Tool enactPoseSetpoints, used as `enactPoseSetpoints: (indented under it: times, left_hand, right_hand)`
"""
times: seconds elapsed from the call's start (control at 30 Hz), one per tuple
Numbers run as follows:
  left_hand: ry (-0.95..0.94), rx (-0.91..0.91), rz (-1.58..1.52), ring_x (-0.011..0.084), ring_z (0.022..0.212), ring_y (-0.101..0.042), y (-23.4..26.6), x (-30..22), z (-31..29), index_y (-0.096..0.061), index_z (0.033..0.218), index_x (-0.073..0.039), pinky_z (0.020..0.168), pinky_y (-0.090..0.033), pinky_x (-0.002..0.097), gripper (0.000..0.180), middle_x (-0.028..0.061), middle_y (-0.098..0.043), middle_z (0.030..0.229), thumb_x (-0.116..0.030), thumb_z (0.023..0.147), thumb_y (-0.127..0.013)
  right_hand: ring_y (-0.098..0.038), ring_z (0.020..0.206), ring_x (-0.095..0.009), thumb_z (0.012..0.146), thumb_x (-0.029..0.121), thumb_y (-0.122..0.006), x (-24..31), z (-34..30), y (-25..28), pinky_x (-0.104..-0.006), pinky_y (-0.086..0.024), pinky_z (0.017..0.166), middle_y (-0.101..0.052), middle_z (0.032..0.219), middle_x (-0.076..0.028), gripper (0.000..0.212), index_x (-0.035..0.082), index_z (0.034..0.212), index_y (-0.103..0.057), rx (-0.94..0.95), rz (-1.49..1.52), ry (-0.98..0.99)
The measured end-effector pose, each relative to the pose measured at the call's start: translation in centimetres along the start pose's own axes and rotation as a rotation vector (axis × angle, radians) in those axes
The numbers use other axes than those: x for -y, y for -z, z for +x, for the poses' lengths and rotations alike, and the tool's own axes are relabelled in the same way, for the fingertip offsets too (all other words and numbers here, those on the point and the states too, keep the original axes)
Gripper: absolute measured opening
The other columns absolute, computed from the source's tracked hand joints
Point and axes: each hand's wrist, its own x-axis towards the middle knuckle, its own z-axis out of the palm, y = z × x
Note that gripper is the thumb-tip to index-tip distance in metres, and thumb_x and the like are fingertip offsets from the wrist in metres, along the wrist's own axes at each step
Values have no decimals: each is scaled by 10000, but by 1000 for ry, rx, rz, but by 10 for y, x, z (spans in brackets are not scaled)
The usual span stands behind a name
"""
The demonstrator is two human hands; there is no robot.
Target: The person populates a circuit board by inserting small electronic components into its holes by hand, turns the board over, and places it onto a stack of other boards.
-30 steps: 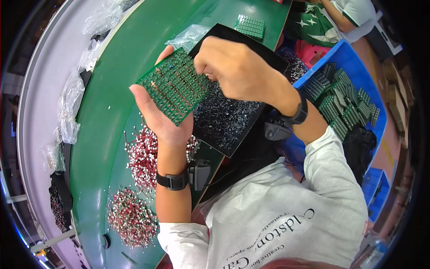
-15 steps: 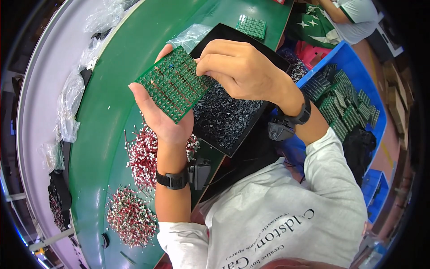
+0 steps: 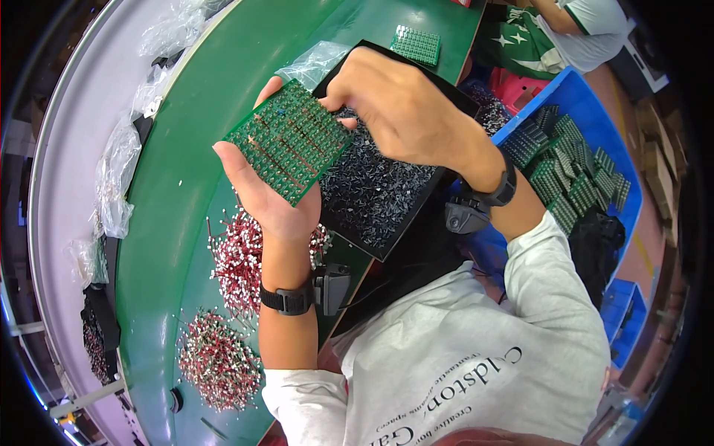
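A green circuit board panel (image 3: 288, 141), dotted with rows of solder points, rests tilted in my left hand (image 3: 279, 204). The thumb grips its lower left edge, and the other fingers are mostly behind it. Curled over the board's upper right edge is my right hand (image 3: 398, 104), its fingers bent inward and partly blurred. What its fingertips pinch, if anything, is hidden. Beneath both hands sits a black tray (image 3: 381, 254) full of small dark pieces (image 3: 379, 197).
Two heaps of red-and-white wired parts, an upper heap (image 3: 242, 260) and a lower heap (image 3: 216, 360), lie on the green table (image 3: 152, 260). Another board (image 3: 416, 44) lies beyond the tray, near a clear plastic bag (image 3: 316, 61). A blue bin (image 3: 632, 223) holds several boards. Another person (image 3: 595, 33) sits far right.
My right hand has lifted and shifted slightly left, its knuckles higher above the board's edge. The board and my left hand stay almost still.
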Motion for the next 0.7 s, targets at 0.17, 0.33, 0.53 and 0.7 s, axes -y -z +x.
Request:
enactPoseSetpoints:
  times: [0.17,0.33,0.53,0.7]
  left_hand:
    - [-17,-82,99,295,1092,-641,1,1,1,-423,1410,57,968,-509,414,856,225,-637,1191,-671,1003,-231]
    - [-58,-153,142,276,1104,-637,3,4,2,-431,1409,62,956,-515,402,851,200,-633,1207,-663,1008,-238]
    - [-50,-171,159,272,1085,-641,3,3,2,-431,1408,59,946,-517,396,867,193,-637,1198,-681,998,-238]
    - [9,-26,57,321,1059,-652,2,-1,-1,-418,1419,15,955,-514,420,868,254,-646,1163,-707,984,-211]
  right_hand:
    - [-668,807,-284,849,-58,-627,-2,-1,9,-341,-542,685,-624,891,-121,149,0,986,-642,89,-22,-27]
    - [-700,923,-294,795,-52,-676,-7,-4,0,-361,-556,732,-626,864,-124,139,17,913,-650,127,-33,104]
    - [-662,796,-293,819,-51,-658,-1,-4,-5,-372,-535,685,-600,862,-121,116,-2,910,-605,127,-95,45]
    - [-632,767,-278,862,-28,-656,-2,1,8,-351,-512,673,-594,854,-110,82,-8,925,-607,-1,20,20]
